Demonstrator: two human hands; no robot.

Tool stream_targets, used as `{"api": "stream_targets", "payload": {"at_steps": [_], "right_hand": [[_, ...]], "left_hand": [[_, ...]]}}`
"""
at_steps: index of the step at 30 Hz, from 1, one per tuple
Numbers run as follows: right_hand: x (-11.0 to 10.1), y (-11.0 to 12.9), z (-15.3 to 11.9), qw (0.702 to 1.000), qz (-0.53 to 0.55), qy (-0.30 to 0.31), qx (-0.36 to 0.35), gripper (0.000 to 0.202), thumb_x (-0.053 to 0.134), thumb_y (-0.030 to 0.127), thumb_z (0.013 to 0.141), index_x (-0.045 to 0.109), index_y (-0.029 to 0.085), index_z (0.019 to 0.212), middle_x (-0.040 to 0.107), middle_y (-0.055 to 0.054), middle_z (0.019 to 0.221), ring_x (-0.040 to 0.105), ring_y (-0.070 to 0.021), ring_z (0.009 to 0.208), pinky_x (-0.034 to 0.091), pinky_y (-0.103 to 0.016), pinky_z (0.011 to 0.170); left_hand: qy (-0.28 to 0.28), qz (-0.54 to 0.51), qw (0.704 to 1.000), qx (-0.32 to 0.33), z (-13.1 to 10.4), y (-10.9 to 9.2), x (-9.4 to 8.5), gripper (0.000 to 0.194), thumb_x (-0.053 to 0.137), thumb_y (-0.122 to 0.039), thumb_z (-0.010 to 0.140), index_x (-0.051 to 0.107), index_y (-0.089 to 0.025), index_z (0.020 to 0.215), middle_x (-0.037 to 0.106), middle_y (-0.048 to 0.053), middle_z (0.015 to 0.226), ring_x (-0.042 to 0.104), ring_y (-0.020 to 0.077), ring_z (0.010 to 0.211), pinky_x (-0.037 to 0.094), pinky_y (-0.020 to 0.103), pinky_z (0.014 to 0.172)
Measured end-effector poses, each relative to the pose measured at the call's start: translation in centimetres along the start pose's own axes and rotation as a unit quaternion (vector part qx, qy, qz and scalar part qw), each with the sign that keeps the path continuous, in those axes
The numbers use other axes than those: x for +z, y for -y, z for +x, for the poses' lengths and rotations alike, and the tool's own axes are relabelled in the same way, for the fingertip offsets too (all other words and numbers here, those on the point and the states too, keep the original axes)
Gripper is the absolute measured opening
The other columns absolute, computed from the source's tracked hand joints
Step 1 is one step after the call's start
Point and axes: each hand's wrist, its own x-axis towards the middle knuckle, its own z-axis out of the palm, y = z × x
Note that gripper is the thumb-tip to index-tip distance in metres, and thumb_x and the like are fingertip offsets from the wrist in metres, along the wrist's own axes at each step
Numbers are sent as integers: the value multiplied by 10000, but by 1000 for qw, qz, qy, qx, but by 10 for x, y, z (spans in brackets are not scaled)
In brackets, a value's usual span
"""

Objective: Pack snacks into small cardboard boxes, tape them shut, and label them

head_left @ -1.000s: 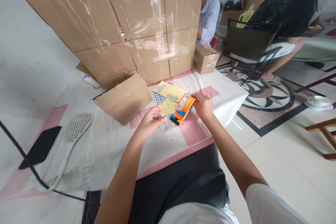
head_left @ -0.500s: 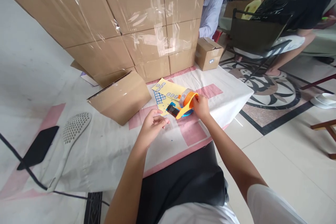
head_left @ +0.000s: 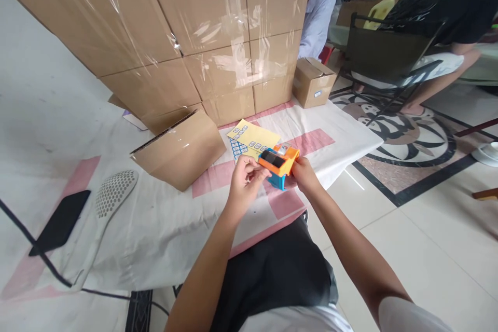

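An orange and blue tape dispenser is tilted above the table, with my right hand closed around its far-right end. My left hand is at its front left end, thumb and fingers curled together in a pinch right against the dark cutter part. Whatever lies between those fingertips is too small to make out. Just behind the dispenser, yellow sticker sheets with small blue-edged labels lie on the tablecloth. A brown cardboard box stands tilted to the left of my hands.
Large taped cardboard panels rise at the back of the table. A small closed box with a label is at the right. On the left are a skimmer, a black phone-like slab and a black cable. Other people sit beyond.
My right hand has turned the tape dispenser and brought it nearer, cutter end towards my left hand. My left hand has moved right and up to meet it, its fingers closing together.
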Motion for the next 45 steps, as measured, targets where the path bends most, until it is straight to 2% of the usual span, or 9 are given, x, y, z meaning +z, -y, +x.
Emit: {"api": "stream_targets", "payload": {"at_steps": [9, 15, 20, 26, 30, 32, 39, 43, 45], "right_hand": [[0, 22, -11, 1000, -1, -2, -22, 385, 565, 521, 805, 394, 264, 576, 369, 40, 437, 286, -102, 381, 234, -268, 375], [-49, 69, 71, 957, -145, -205, -142, 360, 541, 377, 964, 445, 235, 648, 464, -15, 590, 468, -156, 617, 309, -314, 568], [-53, 86, 143, 935, -226, -232, -142, 267, 619, 302, 990, 516, 195, 769, 500, 31, 715, 443, -113, 642, 399, -292, 677], [-25, 92, 101, 944, -239, -157, -165, 188, 681, 325, 931, 631, 146, 901, 539, 1, 668, 479, -147, 620, 375, -327, 652], [10, 102, 12, 943, -163, 174, -230, 336, 642, 502, 931, 732, 186, 1002, 655, -28, 765, 542, -157, 635, 402, -287, 588], [29, 107, -24, 926, -118, 260, -248, 317, 672, 505, 912, 743, 199, 962, 649, -13, 745, 498, -135, 592, 372, -273, 549], [39, 138, -41, 907, -130, 199, -347, 295, 608, 367, 958, 594, 211, 708, 540, 19, 629, 420, -119, 558, 322, -275, 539], [40, 172, -20, 879, -143, 224, -396, 300, 600, 442, 978, 587, 218, 778, 555, -2, 725, 479, -150, 665, 372, -286, 615], [60, 188, -8, 848, -145, 309, -405, 289, 563, 448, 999, 574, 217, 826, 544, -2, 776, 491, -157, 724, 387, -285, 668]], "left_hand": [[30, -31, 999, -21, -1, 25, 40, 362, 707, -435, 853, 400, -245, 864, 621, -12, 794, 658, 160, 757, 506, 291, 727], [-36, -17, 999, 25, 7, -7, 2, 325, 666, -415, 906, 387, -256, 946, 695, 0, 845, 693, 171, 841, 517, 320, 818], [-65, 7, 998, 18, 13, -20, -22, 361, 667, -445, 887, 359, -266, 941, 694, -4, 834, 713, 191, 893, 531, 330, 819], [-98, 24, 994, 33, 5, -17, -35, 323, 661, -418, 907, 380, -263, 939, 680, -10, 819, 708, 182, 887, 542, 337, 848], [-92, 37, 995, 25, -4, -15, -40, 301, 680, -403, 920, 417, -259, 941, 692, 2, 865, 692, 179, 871, 540, 321, 811], [-85, 58, 995, 16, -7, -15, -38, 301, 683, -417, 921, 429, -256, 938, 701, 13, 891, 684, 179, 852, 541, 315, 780], [-120, 73, 989, -53, -25, -35, -58, 336, 719, -436, 877, 494, -261, 1053, 759, 27, 851, 743, 234, 884, 556, 348, 793], [-313, 331, 889, 55, -22, -63, -107, 263, 632, -439, 939, 610, -271, 1141, 773, 85, 1098, 716, 296, 1112, 521, 439, 985], [-305, 484, 816, 83, -6, -71, -131, 412, 649, -461, 920, 625, -265, 1282, 652, 127, 1434, 536, 368, 1411, 359, 539, 1193]]}}
